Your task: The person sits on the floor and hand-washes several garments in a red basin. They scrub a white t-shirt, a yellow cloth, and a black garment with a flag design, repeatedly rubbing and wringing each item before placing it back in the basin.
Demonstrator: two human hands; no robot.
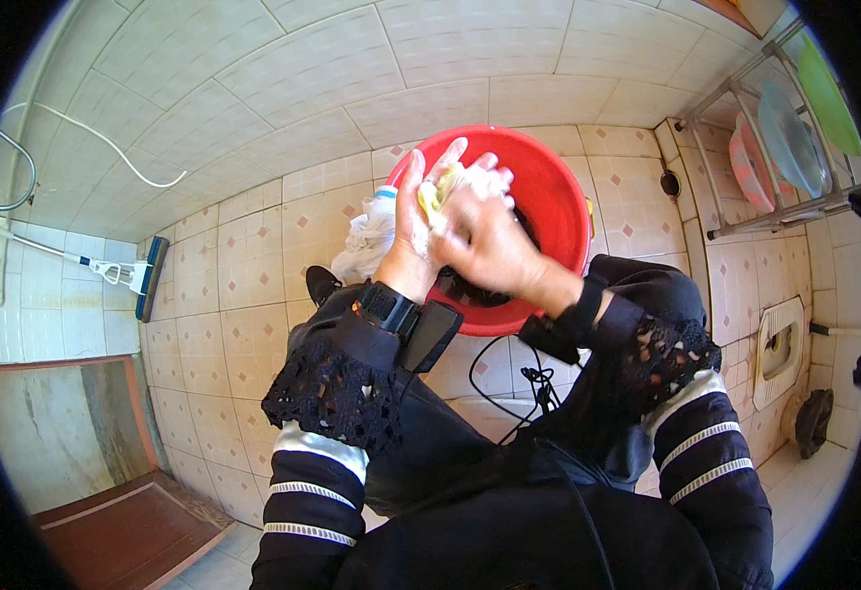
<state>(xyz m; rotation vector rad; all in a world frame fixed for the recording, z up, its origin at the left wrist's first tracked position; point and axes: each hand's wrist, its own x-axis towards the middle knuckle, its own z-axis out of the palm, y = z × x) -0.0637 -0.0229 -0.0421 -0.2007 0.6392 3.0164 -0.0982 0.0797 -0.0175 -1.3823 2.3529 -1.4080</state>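
A red plastic basin (pixel 559 192) stands on the floor in front of me. Above it, a small soapy cloth (pixel 430 200), whitish with a yellow part, is pressed between my palms. My left hand (pixel 408 236) supports it from the left, thumb and a finger pointing up. Across the cloth lies my right hand (pixel 493 240), blurred, with suds over its fingers. Dark wet fabric (pixel 467 291) shows low in the basin, partly hidden by my hands and wrists.
White cloth (pixel 368 240) lies against the basin's left side. Black cable (pixel 537 376) coils between my legs. A sponge mop (pixel 147 279) leans at the left wall. A metal rack (pixel 740 214) with plastic basins and a squat toilet (pixel 778 354) are at right.
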